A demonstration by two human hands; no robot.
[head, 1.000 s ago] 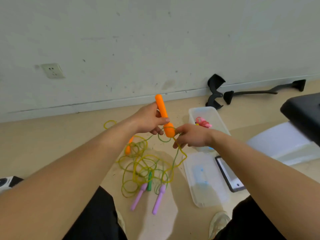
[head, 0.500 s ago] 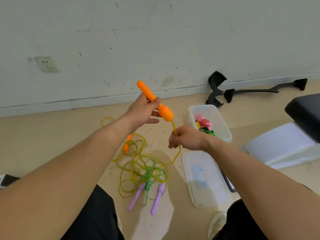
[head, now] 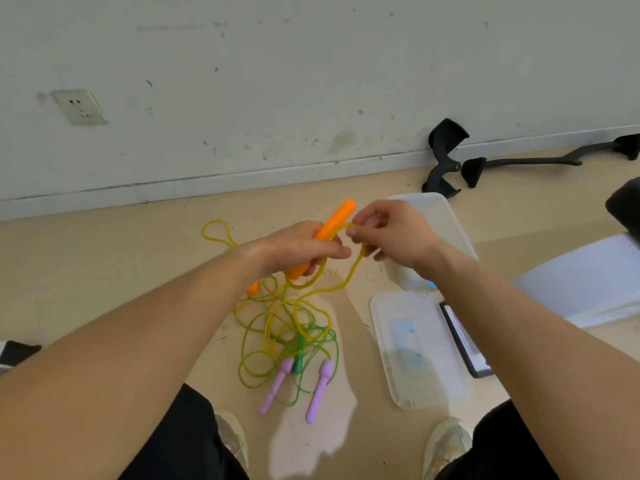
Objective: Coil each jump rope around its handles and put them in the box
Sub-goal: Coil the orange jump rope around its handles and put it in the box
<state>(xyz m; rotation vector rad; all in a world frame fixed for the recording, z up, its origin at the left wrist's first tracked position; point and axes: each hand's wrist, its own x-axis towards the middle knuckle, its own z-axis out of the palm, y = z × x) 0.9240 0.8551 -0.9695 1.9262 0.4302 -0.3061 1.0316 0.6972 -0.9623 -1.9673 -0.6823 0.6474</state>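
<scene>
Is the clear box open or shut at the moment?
Open: the lid lies flat on the floor, off the box.

- Wall: pale grey and matt, marked with dark scuffs and specks.
- Wall socket: white, set into the wall at the far left.
- Skirting board: a pale strip below the wall socket, running off to its right.
- Floor: smooth beige, with a bright patch of light far below and right of the socket.
- Black curved bracket: against the skirting, far right of the socket, with a black bar on the floor just beyond it.
</scene>
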